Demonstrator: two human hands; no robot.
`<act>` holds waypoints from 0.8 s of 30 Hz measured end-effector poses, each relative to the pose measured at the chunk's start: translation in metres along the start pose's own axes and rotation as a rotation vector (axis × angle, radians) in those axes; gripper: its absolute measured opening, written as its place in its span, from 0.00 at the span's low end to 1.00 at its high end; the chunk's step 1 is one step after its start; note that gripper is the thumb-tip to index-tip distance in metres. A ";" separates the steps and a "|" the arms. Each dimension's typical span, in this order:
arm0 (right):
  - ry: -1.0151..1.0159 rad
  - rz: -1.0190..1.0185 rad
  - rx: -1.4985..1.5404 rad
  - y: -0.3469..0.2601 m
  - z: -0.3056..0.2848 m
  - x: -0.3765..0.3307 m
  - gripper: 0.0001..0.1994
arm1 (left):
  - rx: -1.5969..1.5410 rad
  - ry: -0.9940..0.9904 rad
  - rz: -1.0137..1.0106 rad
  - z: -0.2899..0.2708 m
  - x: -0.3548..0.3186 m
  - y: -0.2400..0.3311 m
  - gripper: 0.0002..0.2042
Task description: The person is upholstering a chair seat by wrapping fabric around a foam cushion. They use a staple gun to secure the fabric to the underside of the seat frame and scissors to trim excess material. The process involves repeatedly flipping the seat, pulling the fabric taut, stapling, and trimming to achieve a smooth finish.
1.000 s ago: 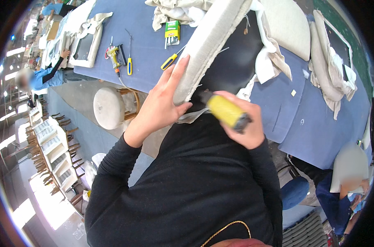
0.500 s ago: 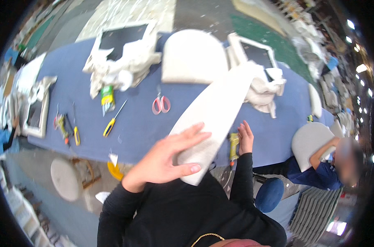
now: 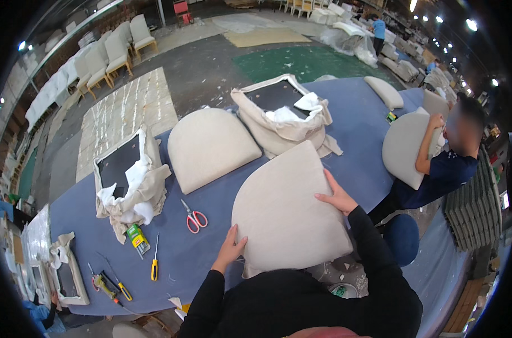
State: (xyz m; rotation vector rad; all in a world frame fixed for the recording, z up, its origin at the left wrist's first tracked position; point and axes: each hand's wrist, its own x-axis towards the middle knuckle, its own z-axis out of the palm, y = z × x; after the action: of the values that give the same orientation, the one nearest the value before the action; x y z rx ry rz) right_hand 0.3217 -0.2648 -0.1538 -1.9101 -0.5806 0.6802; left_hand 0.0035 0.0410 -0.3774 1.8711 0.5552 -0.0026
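Observation:
A beige upholstered seat cushion (image 3: 290,217), rounded on one side and straight on another, is between my hands at the table's near edge. My left hand (image 3: 229,249) grips its left edge, thumb on the top face and the other fingers partly out of sight. At its upper right edge my right hand (image 3: 337,196) holds on, thumb over the face. Behind it lies a second beige cushion (image 3: 211,149). Red-handled scissors (image 3: 195,219) rest left of the held cushion, with a yellow-handled screwdriver (image 3: 154,267) and a green-yellow packet (image 3: 137,239) further left.
Two part-covered seat pieces with loose fabric, one on the left (image 3: 129,174) and one at the back (image 3: 284,107), lie on the blue table (image 3: 211,281). A stapler-like tool (image 3: 107,284) sits front left. A co-worker (image 3: 444,158) holds another cushion at right, beside a blue stool (image 3: 401,239).
The view has swung and the cushion now shows its broad face instead of its narrow side. My left hand has gone to its left edge; my right hand now grips it.

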 end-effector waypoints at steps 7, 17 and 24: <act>0.206 0.164 -0.365 0.157 -0.011 0.051 0.59 | 0.056 0.084 0.063 0.024 -0.010 0.002 0.41; 0.562 0.305 -0.780 0.187 0.081 0.031 0.47 | -1.230 0.306 -0.324 -0.070 0.103 -0.005 0.45; 0.615 0.139 -0.801 0.193 0.065 0.051 0.43 | -1.642 0.479 -0.342 -0.061 0.234 0.005 0.49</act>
State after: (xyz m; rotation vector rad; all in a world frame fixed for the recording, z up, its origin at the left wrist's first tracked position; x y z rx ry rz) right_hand 0.3339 -0.2661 -0.3633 -2.7548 -0.3353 -0.1292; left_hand 0.1977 0.1814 -0.4127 0.1486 0.8105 0.5243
